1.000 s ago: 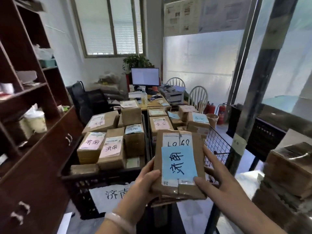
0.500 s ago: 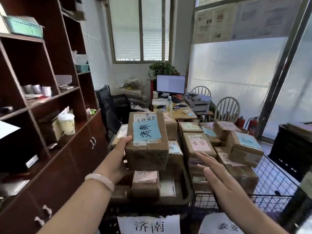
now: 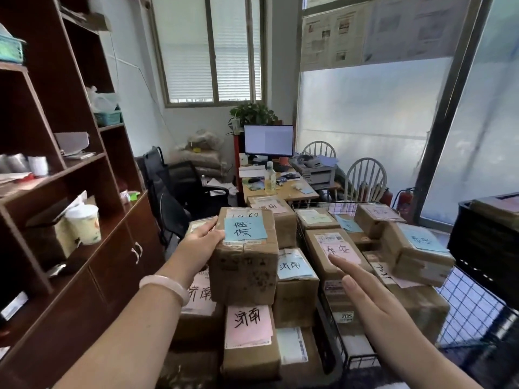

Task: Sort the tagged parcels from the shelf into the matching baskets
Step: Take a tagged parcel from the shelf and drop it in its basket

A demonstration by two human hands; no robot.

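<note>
My left hand [image 3: 200,244] grips a brown cardboard parcel [image 3: 244,265] with a blue tag on top, holding it by its left side over the stack of parcels in the left basket. Below it lies a parcel with a pink tag [image 3: 248,327] bearing the same characters, and beside it one with a blue tag [image 3: 295,266]. My right hand [image 3: 362,293] hovers flat, fingers straight, holding nothing, in front of the wire basket [image 3: 471,307] on the right, whose parcels carry different characters, such as the pink-tagged parcel [image 3: 337,248].
A dark wooden cabinet with shelves [image 3: 70,192] stands close on the left. Behind the baskets are a desk with a monitor [image 3: 268,140], an office chair [image 3: 191,186] and two white chairs [image 3: 365,175]. A black crate [image 3: 488,242] sits at the right edge.
The view moved from the shelf side to the baskets. My right hand let go of the blue-tagged parcel, and my left hand alone carried it forward over the left basket's stack.
</note>
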